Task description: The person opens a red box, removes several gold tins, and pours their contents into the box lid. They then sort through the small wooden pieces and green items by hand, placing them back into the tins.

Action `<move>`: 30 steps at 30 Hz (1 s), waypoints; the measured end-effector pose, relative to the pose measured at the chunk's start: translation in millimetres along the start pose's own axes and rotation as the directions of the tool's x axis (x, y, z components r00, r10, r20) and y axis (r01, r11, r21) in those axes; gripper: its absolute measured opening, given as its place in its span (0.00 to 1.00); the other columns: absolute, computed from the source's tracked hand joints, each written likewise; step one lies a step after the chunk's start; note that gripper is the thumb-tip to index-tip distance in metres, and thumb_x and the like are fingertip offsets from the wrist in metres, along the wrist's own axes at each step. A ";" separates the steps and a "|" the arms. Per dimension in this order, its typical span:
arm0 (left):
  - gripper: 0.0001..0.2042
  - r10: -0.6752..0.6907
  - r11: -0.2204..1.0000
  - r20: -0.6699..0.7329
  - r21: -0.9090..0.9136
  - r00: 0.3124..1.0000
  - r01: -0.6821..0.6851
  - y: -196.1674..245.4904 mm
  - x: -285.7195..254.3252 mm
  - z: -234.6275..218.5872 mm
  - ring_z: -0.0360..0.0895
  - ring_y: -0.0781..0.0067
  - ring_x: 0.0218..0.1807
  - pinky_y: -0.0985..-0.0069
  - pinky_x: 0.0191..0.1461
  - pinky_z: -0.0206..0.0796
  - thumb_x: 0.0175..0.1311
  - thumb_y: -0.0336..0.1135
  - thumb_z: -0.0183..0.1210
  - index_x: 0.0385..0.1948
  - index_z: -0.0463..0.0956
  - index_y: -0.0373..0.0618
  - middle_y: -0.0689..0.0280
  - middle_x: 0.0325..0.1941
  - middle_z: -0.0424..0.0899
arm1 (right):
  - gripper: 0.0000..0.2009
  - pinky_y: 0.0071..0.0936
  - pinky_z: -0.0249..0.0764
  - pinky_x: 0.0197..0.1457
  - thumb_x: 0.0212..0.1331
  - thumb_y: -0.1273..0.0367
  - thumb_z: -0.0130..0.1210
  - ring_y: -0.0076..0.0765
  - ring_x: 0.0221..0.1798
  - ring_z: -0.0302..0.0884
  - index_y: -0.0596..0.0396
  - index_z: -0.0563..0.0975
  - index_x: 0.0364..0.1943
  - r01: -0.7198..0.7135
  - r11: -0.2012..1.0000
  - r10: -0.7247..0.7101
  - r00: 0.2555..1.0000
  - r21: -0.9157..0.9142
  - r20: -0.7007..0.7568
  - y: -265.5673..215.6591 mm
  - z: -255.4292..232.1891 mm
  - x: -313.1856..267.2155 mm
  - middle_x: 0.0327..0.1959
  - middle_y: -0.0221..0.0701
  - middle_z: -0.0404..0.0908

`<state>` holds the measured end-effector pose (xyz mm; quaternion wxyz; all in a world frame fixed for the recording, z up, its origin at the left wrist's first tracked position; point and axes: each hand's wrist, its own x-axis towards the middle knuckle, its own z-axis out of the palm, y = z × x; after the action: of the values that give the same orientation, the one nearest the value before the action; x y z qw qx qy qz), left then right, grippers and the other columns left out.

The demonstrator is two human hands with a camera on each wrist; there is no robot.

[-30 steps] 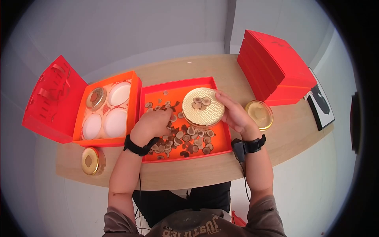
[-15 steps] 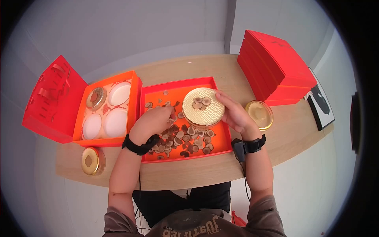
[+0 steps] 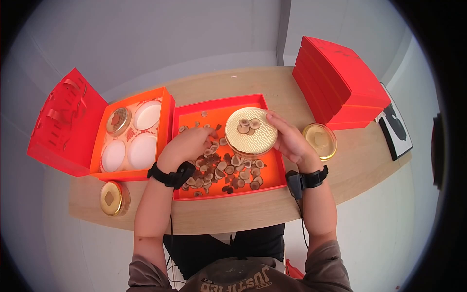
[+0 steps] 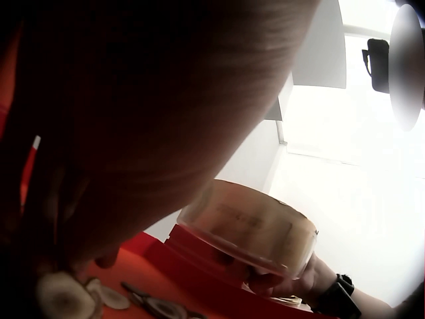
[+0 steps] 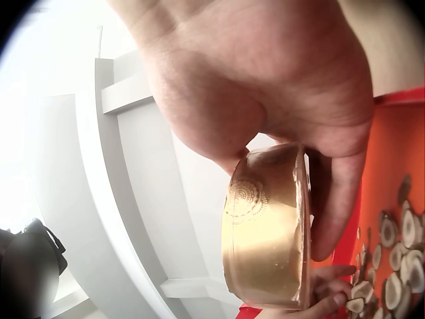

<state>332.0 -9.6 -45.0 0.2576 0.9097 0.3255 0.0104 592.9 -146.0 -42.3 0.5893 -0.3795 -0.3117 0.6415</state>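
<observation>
My right hand [image 3: 292, 141] grips a round gold container [image 3: 242, 138] by its side, thumb and fingers around the edge, above the tray's right part. Several dried, dark-rimmed pale slices [image 3: 249, 130] lie on its patterned top. My left hand [image 3: 187, 145] is low over the orange-floored red tray [image 3: 219, 193], fingertips among loose slices [image 3: 221, 166]. In the right wrist view its thumb and a finger [image 5: 335, 271] stand apart beside the slices. A slice [image 4: 64, 296] lies right at the left fingertips in the left wrist view.
Left of the tray stands an open gift box [image 3: 168, 112] with round white wells, one holding a jar [image 3: 118, 120]. A gold-lidded jar [image 3: 112, 198] stands at front left, another round gold-rimmed piece [image 3: 319, 141] at right. Red boxes [image 3: 335, 82] are stacked behind, beside a black-and-white box [image 3: 395, 126].
My left hand has shifted slightly left and back from the body, and its fingers have spread from a tighter curl. The right hand and gold container stay almost still.
</observation>
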 end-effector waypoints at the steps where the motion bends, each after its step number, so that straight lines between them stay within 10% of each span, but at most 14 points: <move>1: 0.15 0.000 1.000 0.000 0.000 1.000 0.000 -0.1 0.4 -0.6 0.84 0.55 0.42 0.61 0.50 0.75 0.64 0.27 0.58 0.52 0.80 0.41 0.56 0.37 0.87 | 0.24 0.35 0.70 0.74 0.79 0.59 0.48 0.34 0.70 0.73 0.60 0.66 0.69 0.002 1.000 -0.002 1.000 0.006 0.013 0.2 -0.6 0.3 0.67 0.38 0.74; 10: 0.21 0.069 0.965 0.022 0.253 0.997 -0.072 -0.7 -1.1 4.6 0.76 0.51 0.59 0.59 0.61 0.70 0.57 0.34 0.68 0.55 0.81 0.49 0.55 0.52 0.79 | 0.24 0.35 0.71 0.73 0.79 0.59 0.48 0.34 0.70 0.73 0.60 0.66 0.69 -0.006 1.000 0.006 1.000 -0.012 -0.008 1.2 -2.8 1.1 0.67 0.38 0.74; 25: 0.14 -0.011 0.988 0.042 0.153 0.999 0.005 4.7 -0.6 1.3 0.80 0.56 0.49 0.63 0.53 0.73 0.64 0.40 0.66 0.44 0.79 0.41 0.57 0.44 0.82 | 0.23 0.35 0.71 0.73 0.79 0.59 0.48 0.34 0.69 0.74 0.60 0.67 0.68 -0.002 1.000 0.002 1.000 -0.003 -0.005 -0.5 0.5 -0.3 0.66 0.38 0.74; 30: 0.12 -0.025 0.991 0.026 -0.132 0.999 0.028 -4.4 5.1 1.2 0.84 0.61 0.42 0.66 0.49 0.74 0.72 0.40 0.58 0.43 0.77 0.39 0.58 0.42 0.85 | 0.23 0.36 0.71 0.73 0.79 0.60 0.47 0.35 0.70 0.73 0.60 0.66 0.69 0.006 1.000 -0.006 1.000 0.007 0.005 0.6 -1.4 0.9 0.67 0.39 0.74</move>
<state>333.7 -4.2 -48.8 0.3216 0.8862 0.3331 0.0177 593.7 -145.2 -43.6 0.5918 -0.3748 -0.3120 0.6418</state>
